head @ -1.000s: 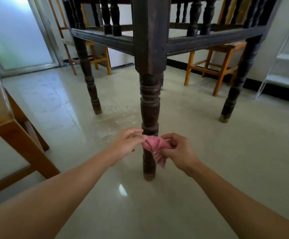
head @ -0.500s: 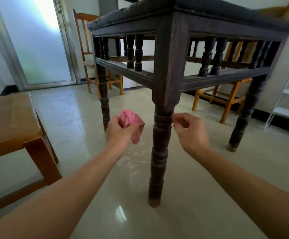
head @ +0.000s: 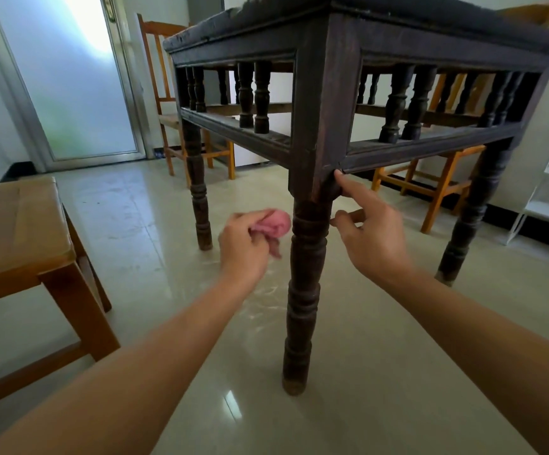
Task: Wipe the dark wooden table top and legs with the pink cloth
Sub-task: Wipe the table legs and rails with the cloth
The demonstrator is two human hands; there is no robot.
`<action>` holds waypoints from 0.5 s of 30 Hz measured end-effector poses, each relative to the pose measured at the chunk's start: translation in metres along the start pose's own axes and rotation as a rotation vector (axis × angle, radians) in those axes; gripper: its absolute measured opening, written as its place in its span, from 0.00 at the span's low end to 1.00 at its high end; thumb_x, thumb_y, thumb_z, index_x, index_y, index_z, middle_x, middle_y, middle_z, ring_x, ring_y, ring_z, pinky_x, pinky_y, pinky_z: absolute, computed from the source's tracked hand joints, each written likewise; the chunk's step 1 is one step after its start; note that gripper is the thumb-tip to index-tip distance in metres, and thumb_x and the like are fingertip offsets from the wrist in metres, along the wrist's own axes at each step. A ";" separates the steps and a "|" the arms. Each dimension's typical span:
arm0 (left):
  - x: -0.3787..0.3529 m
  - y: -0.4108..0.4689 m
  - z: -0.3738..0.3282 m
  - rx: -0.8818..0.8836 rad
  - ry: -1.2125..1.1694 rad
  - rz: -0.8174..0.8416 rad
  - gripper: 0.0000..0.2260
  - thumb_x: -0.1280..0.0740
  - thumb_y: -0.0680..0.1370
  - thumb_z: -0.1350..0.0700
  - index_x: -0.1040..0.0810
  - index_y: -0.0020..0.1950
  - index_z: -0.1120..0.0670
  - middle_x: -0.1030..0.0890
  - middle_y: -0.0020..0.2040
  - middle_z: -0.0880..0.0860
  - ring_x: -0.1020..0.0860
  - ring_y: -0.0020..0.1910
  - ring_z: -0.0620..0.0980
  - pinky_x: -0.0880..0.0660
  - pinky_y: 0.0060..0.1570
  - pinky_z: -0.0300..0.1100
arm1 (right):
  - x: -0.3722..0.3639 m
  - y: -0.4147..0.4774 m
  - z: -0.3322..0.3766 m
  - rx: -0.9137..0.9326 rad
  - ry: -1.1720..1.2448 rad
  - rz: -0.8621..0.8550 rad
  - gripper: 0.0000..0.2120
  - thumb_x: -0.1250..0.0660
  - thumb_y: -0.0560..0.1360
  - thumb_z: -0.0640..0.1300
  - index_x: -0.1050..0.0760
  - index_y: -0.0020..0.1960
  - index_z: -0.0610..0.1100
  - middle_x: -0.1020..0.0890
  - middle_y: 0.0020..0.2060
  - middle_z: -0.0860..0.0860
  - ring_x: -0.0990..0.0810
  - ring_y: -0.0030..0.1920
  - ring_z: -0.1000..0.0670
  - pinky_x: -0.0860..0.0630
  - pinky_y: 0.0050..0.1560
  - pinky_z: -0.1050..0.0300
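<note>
Left hand: closed around the bunched pink cloth, just at 9 o'clock of the near leg; whether the cloth touches the wood is hard to tell.
Pink cloth: wadded in the left fist, a small tail hanging below the fingers.
Right hand: holding nothing, fingers loosely spread; the index fingertip touches the lower corner of the square post at 12 o'clock of the hand, thumb near the leg's upper turning.
Dark wooden table: fills the upper frame, its surface seen edge-on, a spindle rail beneath.
Near leg: upright at centre, foot on the pale tile floor.
Stool: light wood, at 9 o'clock.
Chairs: orange wood, behind the table at 11 and 2 o'clock.
</note>
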State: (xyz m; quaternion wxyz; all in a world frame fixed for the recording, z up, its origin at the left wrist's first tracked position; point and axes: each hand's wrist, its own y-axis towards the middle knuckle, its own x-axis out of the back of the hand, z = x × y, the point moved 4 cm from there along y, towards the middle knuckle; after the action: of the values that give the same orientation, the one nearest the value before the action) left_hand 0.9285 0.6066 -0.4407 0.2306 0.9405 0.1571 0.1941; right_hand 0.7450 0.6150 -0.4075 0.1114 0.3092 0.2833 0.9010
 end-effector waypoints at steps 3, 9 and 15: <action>-0.021 0.003 -0.006 0.163 -0.295 0.073 0.05 0.34 0.77 0.57 0.20 0.51 0.51 0.23 0.55 0.56 0.20 0.44 0.48 0.20 0.43 0.40 | 0.000 0.000 0.001 0.009 0.003 0.000 0.29 0.36 0.79 0.37 0.37 0.75 0.58 0.27 0.55 0.62 0.20 0.47 0.52 0.19 0.51 0.52; -0.024 -0.048 0.000 -0.187 0.172 0.349 0.06 0.27 0.72 0.58 0.21 0.46 0.52 0.28 0.55 0.44 0.24 0.46 0.43 0.23 0.46 0.33 | 0.000 -0.002 0.001 0.014 0.013 -0.021 0.29 0.36 0.79 0.38 0.37 0.75 0.59 0.25 0.65 0.57 0.23 0.47 0.61 0.20 0.52 0.56; -0.004 -0.012 -0.031 -0.184 0.014 -0.071 0.16 0.27 0.71 0.63 0.26 0.56 0.52 0.29 0.52 0.42 0.27 0.47 0.37 0.25 0.46 0.31 | -0.008 -0.006 -0.002 0.027 -0.012 -0.005 0.31 0.37 0.79 0.37 0.41 0.76 0.59 0.28 0.65 0.58 0.24 0.47 0.64 0.27 0.46 0.70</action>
State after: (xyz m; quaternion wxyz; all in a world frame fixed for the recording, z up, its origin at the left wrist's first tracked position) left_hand 0.9092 0.6273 -0.4226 0.3215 0.9078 0.1735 0.2061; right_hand 0.7503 0.6159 -0.4158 0.1112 0.3153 0.2958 0.8948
